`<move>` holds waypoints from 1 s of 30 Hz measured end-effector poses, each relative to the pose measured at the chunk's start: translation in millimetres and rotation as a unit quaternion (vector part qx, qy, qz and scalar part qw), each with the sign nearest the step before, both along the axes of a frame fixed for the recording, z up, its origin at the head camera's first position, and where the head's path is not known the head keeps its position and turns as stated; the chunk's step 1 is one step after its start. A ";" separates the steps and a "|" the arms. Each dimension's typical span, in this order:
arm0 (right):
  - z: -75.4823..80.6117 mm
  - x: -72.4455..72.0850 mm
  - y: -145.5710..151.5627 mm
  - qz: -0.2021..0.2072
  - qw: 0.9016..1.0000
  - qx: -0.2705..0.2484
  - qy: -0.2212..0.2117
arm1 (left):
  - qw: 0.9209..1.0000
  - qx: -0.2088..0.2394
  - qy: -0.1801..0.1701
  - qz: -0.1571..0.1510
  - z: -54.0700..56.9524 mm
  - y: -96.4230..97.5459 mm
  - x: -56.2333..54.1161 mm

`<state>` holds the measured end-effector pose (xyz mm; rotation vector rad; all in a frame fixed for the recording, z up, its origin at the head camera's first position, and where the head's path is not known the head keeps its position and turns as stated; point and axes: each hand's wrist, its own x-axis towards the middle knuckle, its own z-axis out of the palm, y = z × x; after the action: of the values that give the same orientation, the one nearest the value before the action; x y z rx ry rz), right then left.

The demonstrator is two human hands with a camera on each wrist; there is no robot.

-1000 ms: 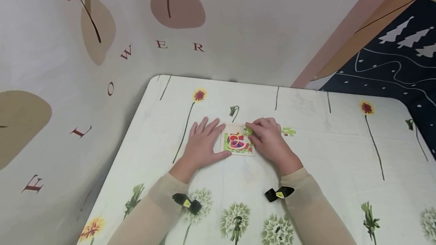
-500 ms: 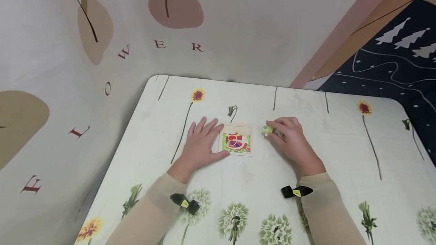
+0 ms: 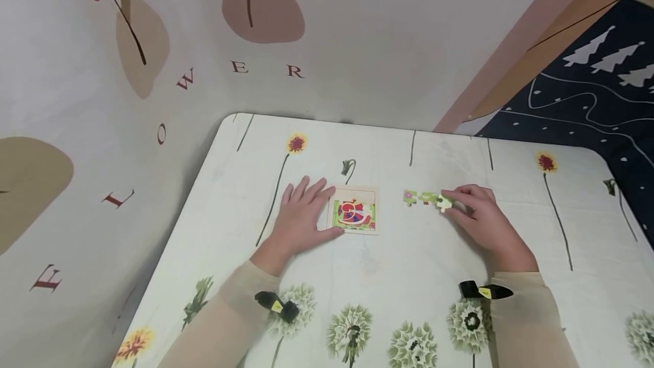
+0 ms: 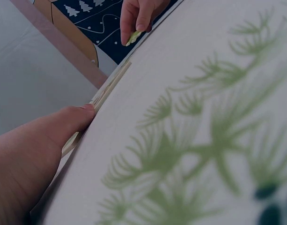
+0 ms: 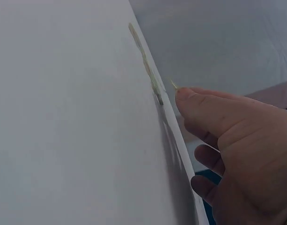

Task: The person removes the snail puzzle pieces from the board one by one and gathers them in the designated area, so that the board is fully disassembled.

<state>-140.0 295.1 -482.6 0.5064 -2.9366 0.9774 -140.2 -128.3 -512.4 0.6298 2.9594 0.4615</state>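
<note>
A small square jigsaw board (image 3: 364, 192) lies on the table, its lower part filled with a colourful picture and its upper strip bare wood. My left hand (image 3: 305, 216) rests at its left side with fingers spread, thumb at the near edge and index fingertip at the far left corner. In the left wrist view that thumb (image 4: 80, 117) touches the board's edge (image 4: 110, 86). My right hand (image 3: 485, 217) pinches a green jigsaw piece (image 3: 443, 204) between thumb and index finger. Just left of it lie a green piece with a pink spot (image 3: 410, 197) and another green piece (image 3: 426, 198).
A white cloth with printed flowers covers the table (image 3: 393, 277). Behind and to the left rises a pale printed wall hanging (image 3: 357, 84). Dark patterned fabric (image 3: 567, 95) hangs past the far right edge. Both sleeves carry black wrist cameras (image 3: 482, 290).
The right hand has moved right, away from the board, carrying the green piece from its upper right corner past the loose pieces. The left hand has stayed on the board.
</note>
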 end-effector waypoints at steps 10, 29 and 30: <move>-1.9 -2.4 18.7 0.008 1.000 0.011 -0.008 | 1.000 0.008 0.007 -0.004 -1.4 -0.5 0.2; -5.4 -11.6 23.4 -0.016 0.999 0.020 -0.037 | 1.000 0.013 0.016 -0.003 0.3 -0.3 1.1; -5.8 -11.5 23.6 -0.018 0.999 0.018 -0.036 | 1.000 0.012 0.015 -0.002 -0.1 -0.4 0.9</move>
<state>-151.5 318.7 -488.4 0.4269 -3.0204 0.9611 -139.3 -128.6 -512.5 0.6519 2.9846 0.4914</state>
